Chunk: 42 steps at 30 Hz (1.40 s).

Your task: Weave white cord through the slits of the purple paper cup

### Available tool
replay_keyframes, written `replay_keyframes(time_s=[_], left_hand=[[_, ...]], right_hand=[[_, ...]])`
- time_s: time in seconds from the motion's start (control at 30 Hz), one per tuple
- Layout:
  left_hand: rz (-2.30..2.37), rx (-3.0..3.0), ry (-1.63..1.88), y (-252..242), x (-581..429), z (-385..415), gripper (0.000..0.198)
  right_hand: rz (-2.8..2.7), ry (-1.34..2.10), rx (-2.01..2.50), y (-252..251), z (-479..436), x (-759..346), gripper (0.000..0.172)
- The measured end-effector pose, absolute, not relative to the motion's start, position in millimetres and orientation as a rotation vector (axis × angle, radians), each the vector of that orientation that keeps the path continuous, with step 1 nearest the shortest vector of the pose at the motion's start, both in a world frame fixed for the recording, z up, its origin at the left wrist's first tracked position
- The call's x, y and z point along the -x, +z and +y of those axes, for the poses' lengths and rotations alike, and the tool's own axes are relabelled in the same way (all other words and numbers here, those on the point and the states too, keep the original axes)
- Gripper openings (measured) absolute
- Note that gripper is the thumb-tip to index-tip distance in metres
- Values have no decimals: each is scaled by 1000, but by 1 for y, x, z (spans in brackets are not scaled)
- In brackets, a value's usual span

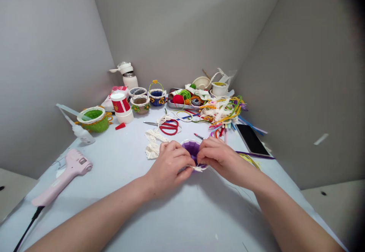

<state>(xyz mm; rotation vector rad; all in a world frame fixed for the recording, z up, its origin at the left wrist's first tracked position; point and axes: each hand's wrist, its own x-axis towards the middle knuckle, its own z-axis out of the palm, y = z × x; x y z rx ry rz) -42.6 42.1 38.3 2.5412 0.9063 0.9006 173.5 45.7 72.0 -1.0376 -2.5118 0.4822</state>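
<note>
In front of me is a small purple bowl (pixel 190 145) with a pale rim, partly hidden by my fingers. White lace trim (pixel 199 168) shows along its near edge. My left hand (pixel 173 162) is closed on the left side of the bowl, thumb and fingertips at the near rim by the lace. From the right, my right hand (pixel 219 157) pinches the lace trim at that edge, its fingertips partly inside the bowl. A loose length of cream lace (pixel 153 143) lies just beyond my left hand. Red-handled scissors (pixel 169 127) rest farther back.
A pink glue gun (pixel 64 177) lies at left, near a squeeze bottle (pixel 82 134) and a green basket (pixel 95 120). Decorated pots (pixel 140 104) and a white bottle (pixel 130 80) stand behind. Yarn balls (pixel 178 99), tangled cords (pixel 219 111) and a phone (pixel 252 139) sit at right.
</note>
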Motion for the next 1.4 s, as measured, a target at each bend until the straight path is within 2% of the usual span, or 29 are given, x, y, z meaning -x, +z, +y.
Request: replay_keyframes(time_s=[0.3, 0.43, 0.57, 0.77, 0.87, 1.1, 1.2, 1.3, 1.4], left_hand=[[935, -2542, 883, 36, 42, 43, 10], [950, -2552, 867, 35, 43, 45, 9], [937, -2574, 835, 36, 44, 46, 10], [903, -2570, 845, 36, 44, 47, 11], [919, -2571, 850, 36, 44, 47, 12], [934, -2567, 831, 37, 44, 48, 12], [941, -2553, 846, 36, 44, 48, 9], [936, -2541, 885, 34, 44, 49, 7], [937, -2521, 922, 33, 42, 49, 8]], right_hand=[[-2533, 656, 997, 71, 56, -171, 18], [-2501, 727, 1060, 78, 56, -171, 11], [-2457, 749, 1135, 83, 56, -172, 16], [-2458, 818, 1101, 81, 55, -166, 10], [-2442, 640, 1120, 85, 47, -167, 9], [-2587, -180, 865, 69, 16, -165, 15], [-2541, -422, 739, 58, 16, -160, 17], [-2461, -432, 543, 48, 15, -149, 15], [-2465, -206, 358, 35, -4, -126, 15]])
